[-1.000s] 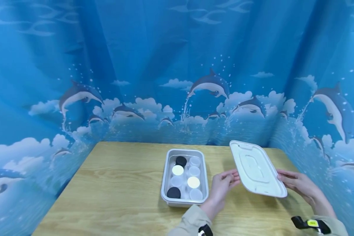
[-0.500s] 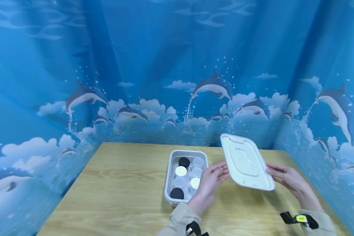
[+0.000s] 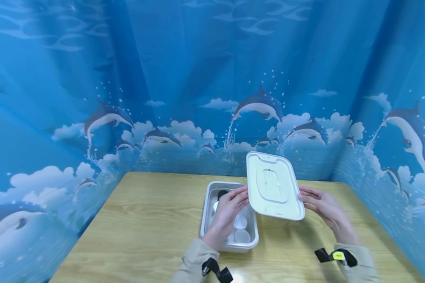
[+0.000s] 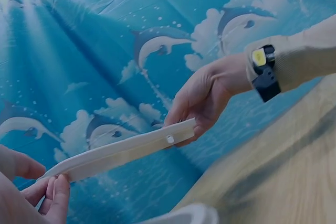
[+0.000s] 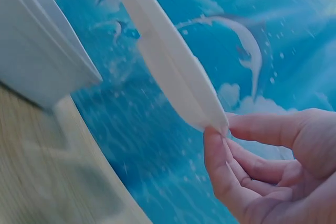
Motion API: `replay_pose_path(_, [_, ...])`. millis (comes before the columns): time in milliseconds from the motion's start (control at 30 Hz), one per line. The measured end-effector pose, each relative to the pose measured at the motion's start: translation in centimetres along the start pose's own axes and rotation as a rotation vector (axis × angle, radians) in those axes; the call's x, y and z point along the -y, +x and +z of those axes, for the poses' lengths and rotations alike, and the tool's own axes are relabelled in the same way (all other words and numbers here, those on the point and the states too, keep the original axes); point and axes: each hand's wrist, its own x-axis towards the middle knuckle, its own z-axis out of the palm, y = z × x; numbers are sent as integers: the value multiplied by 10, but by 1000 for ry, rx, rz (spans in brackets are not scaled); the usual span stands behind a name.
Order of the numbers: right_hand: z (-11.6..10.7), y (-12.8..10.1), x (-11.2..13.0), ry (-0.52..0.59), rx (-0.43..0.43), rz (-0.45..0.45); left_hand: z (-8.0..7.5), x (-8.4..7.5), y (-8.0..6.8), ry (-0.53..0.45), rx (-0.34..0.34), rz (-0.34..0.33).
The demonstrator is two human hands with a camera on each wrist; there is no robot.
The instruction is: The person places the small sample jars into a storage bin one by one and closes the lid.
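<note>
A white plastic lid [image 3: 272, 186] is held up and tilted between both hands, just right of the white container [image 3: 204, 220]. My left hand [image 3: 228, 208] pinches the lid's left edge; in the head view it passes over the container and hides part of it. On the opposite edge, my right hand [image 3: 322, 206] pinches the lid between thumb and fingers, as the right wrist view also shows. Inside the container sit several round pieces: a black disc [image 3: 222, 193] at the back and translucent cups [image 3: 242, 236] at the front right.
Everything is over a light wooden table [image 3: 145, 224]. Behind and at both sides hangs a blue curtain [image 3: 184, 70] printed with dolphins, meeting the table's far edge. A black strap [image 3: 217, 271] circles each sleeve.
Both hands have carried the lid left and upward, from over the table at the right to beside the container. The left hand now covers much of the container's contents.
</note>
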Motion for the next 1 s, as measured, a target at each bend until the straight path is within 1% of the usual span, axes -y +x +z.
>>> replay_pose_path(67, [12,4,4,-20,-14,-5,-10,-6,2,16,-14,-5])
replay_pose_path(167, [30,9,9,-66,-41,-5,-26,-14,3,66,-31,-10])
replay_pose_path(233, [42,12,12,-96,-57,0,-36,-19,4,104,-37,-3])
replay_pose_path(300, [53,15,15,-105,-62,1,-46,-23,4,137,-46,14])
replay_pose_path(467, [75,21,20,-123,-55,-16,-71,-29,2,225,-51,55])
replay_pose_path(567, [83,22,20,-127,-44,-29,-83,-30,0,273,-53,65])
replay_pose_path(700, [92,22,20,-111,-46,-47,-94,-29,1,323,-71,63])
replay_pose_path(800, [97,22,20,-93,-69,-70,-99,-30,2,347,-77,71])
replay_pose_path(1000, [106,23,18,-87,-126,-118,-106,-31,5,332,-79,105])
